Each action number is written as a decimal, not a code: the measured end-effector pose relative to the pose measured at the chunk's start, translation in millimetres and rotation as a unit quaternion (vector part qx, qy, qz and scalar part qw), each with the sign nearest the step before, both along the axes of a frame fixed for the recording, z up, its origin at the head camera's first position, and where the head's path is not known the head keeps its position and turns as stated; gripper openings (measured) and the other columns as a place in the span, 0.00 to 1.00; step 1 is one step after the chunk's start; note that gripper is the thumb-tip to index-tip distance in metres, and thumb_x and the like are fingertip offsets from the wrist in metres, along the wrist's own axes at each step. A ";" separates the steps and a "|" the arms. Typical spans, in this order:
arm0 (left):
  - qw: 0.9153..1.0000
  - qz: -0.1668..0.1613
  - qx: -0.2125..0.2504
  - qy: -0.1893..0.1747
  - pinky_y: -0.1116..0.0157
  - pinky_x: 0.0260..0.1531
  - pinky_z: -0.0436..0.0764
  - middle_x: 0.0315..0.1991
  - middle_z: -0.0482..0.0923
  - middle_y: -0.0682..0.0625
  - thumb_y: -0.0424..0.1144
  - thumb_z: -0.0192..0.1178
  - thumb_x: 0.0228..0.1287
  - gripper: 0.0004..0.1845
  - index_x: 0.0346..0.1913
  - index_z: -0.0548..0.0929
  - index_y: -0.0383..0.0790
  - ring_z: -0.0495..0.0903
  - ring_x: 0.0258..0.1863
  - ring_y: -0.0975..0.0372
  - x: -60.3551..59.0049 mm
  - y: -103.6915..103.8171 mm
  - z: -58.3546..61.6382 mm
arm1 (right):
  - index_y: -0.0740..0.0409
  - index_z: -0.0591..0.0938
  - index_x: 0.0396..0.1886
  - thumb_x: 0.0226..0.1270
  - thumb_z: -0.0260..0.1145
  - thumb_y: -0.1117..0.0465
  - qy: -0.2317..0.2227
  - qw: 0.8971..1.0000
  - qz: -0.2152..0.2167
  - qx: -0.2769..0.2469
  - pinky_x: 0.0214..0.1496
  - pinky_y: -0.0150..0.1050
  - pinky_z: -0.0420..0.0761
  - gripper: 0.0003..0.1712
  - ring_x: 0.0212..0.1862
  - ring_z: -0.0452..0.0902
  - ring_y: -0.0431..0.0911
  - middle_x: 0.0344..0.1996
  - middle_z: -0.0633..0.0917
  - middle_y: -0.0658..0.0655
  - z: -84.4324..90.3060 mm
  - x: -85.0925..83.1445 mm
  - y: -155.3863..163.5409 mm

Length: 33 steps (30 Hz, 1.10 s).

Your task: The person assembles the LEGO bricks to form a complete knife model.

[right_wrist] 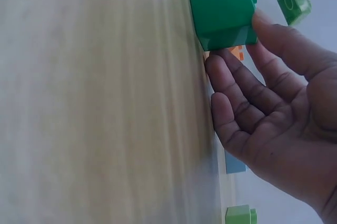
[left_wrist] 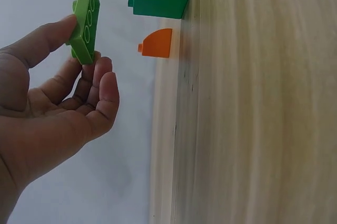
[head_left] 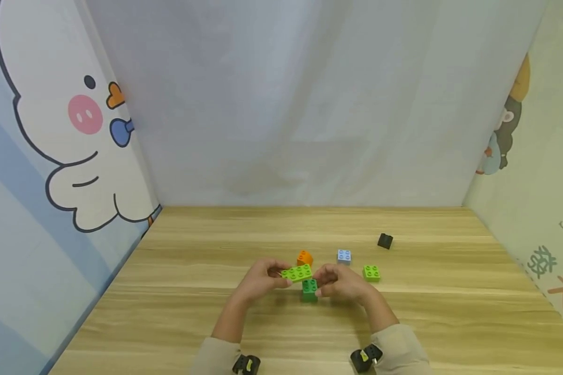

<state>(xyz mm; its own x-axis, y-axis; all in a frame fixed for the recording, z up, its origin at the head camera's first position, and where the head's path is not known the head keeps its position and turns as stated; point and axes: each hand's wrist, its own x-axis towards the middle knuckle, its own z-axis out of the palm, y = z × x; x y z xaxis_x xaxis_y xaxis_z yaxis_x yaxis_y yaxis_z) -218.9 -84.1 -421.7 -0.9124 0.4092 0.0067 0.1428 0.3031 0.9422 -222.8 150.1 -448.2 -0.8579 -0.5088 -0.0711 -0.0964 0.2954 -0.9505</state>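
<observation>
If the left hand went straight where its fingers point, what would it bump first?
Probably the right hand: the lime-green building brick in the left hand would touch it first, though depth is unclear.

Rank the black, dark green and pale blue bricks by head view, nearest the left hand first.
1. Dark green brick: just right of the left hand.
2. Pale blue brick: farther right and back.
3. Black brick: farthest right and back.

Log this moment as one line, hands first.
left hand: holds lime plate | right hand: holds green block | pieces: apart | farther back: orange block
</observation>
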 end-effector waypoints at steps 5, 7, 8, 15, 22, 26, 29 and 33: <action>1.000 -0.013 0.011 -0.007 0.65 0.32 0.74 0.35 0.74 0.45 0.29 0.63 0.45 0.18 0.42 0.76 0.31 0.72 0.34 0.54 0.5 4.2 2.4 | 0.64 0.74 0.39 0.46 0.68 0.63 0.004 1.000 0.001 0.001 0.41 0.40 0.73 0.19 0.40 0.74 0.48 0.35 0.79 0.57 -1.7 0.0 1.2; 1.000 -0.019 0.018 -0.011 0.64 0.32 0.74 0.36 0.74 0.43 0.28 0.63 0.45 0.18 0.42 0.76 0.29 0.72 0.35 0.53 3.1 5.8 7.4 | 0.64 0.74 0.39 0.47 0.68 0.63 0.003 1.000 0.002 0.000 0.42 0.40 0.73 0.19 0.40 0.74 0.48 0.36 0.79 0.57 -2.7 -0.3 1.6; 0.999 -0.022 0.018 -0.013 0.64 0.32 0.74 0.36 0.74 0.42 0.28 0.62 0.45 0.18 0.42 0.76 0.28 0.72 0.35 0.52 4.8 6.7 10.2 | 0.64 0.74 0.40 0.47 0.68 0.63 0.001 1.000 0.003 -0.001 0.42 0.40 0.72 0.19 0.40 0.74 0.49 0.36 0.79 0.57 -3.3 -0.6 1.8; 0.999 -0.031 0.009 -0.022 0.65 0.31 0.74 0.37 0.73 0.37 0.27 0.60 0.46 0.17 0.43 0.75 0.25 0.72 0.32 0.57 15.4 13.2 26.6 | 0.65 0.74 0.40 0.48 0.67 0.64 -0.006 1.000 0.009 -0.012 0.43 0.41 0.72 0.19 0.40 0.74 0.48 0.36 0.79 0.57 -5.1 -2.9 1.7; 0.999 -0.034 0.003 -0.022 0.66 0.28 0.72 0.35 0.74 0.37 0.26 0.61 0.44 0.17 0.42 0.76 0.26 0.71 0.29 0.60 16.6 18.7 27.2 | 0.65 0.73 0.39 0.47 0.67 0.66 -0.008 1.000 0.014 -0.015 0.41 0.39 0.73 0.18 0.38 0.74 0.49 0.35 0.79 0.57 -3.7 -1.5 1.5; 0.999 -0.031 0.000 -0.028 0.66 0.27 0.72 0.35 0.73 0.37 0.26 0.61 0.45 0.17 0.42 0.76 0.26 0.70 0.29 0.59 16.7 20.8 26.1 | 0.65 0.74 0.38 0.47 0.67 0.66 -0.003 1.000 0.015 -0.010 0.40 0.39 0.73 0.17 0.37 0.74 0.48 0.34 0.79 0.56 -4.6 -2.1 1.9; 0.999 -0.032 -0.001 -0.035 0.66 0.28 0.72 0.36 0.72 0.37 0.25 0.61 0.45 0.17 0.42 0.76 0.26 0.70 0.30 0.58 16.8 22.5 26.0 | 0.64 0.74 0.38 0.47 0.67 0.66 -0.003 1.000 0.013 -0.008 0.40 0.39 0.73 0.17 0.37 0.74 0.48 0.35 0.79 0.56 -6.3 -3.3 2.3; 0.999 -0.030 -0.002 -0.038 0.66 0.28 0.72 0.36 0.72 0.37 0.25 0.61 0.45 0.17 0.42 0.76 0.27 0.70 0.30 0.58 15.8 24.3 24.7 | 0.64 0.74 0.39 0.47 0.67 0.67 -0.004 1.000 0.013 -0.009 0.40 0.40 0.73 0.17 0.38 0.74 0.49 0.35 0.79 0.56 -7.4 -4.6 2.5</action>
<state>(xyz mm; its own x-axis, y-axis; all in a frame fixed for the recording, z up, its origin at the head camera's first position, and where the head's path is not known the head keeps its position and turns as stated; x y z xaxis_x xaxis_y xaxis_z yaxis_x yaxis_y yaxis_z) -203.1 -59.7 -397.0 -0.8842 0.4629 -0.0629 0.0895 0.2999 0.9498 -227.4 152.6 -455.6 -0.8434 -0.5330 -0.0678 -0.0971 0.2753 -0.9564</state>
